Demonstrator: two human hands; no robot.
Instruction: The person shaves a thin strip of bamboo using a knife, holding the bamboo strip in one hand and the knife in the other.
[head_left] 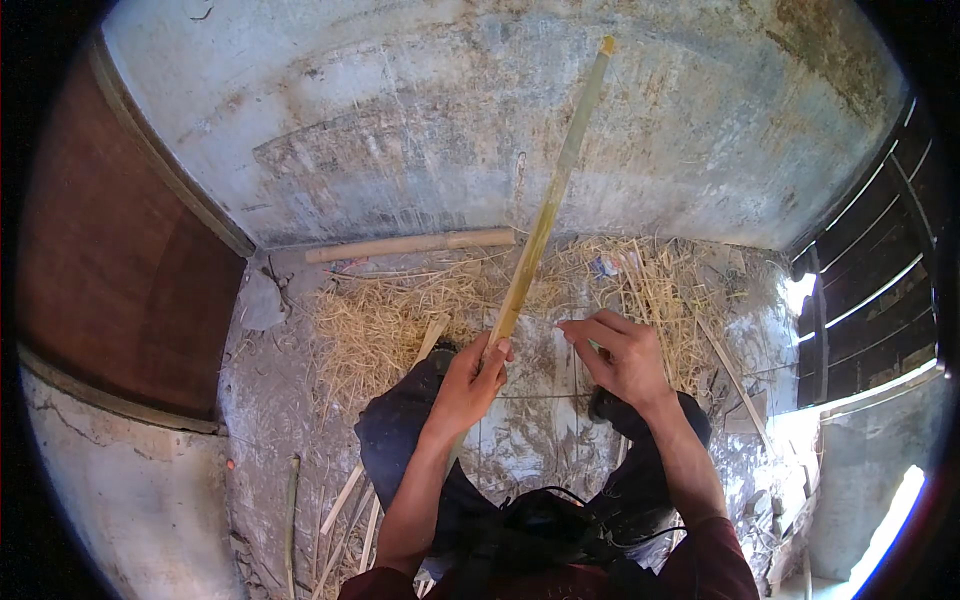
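We hold a long bamboo strip (548,205) in the left hand (468,385), which is closed around its lower part, just above the knees. The strip rises away from us at a slight rightward tilt, and its far tip shows against the grey concrete wall (400,120). The right hand (620,355) sits just beside the strip, apart from it, with thumb and forefinger pinched together; we cannot tell whether a thin sliver is held between them.

Handling, as we judge it: the strip is light for its length, stiff along the grain but springy toward the free end, with a smooth, somewhat slippery skin and edges that may splinter. A grip low on the strip, as now, leaves the far end free to whip; a second hold higher up would steady it.

A thicker bamboo pole (410,245) lies on the floor along the foot of the wall, behind a heap of dry straw and shavings (390,320). A small blue-and-white wrapper (604,266) lies in the straw near the wall; its print is too small to read. No signs are visible.
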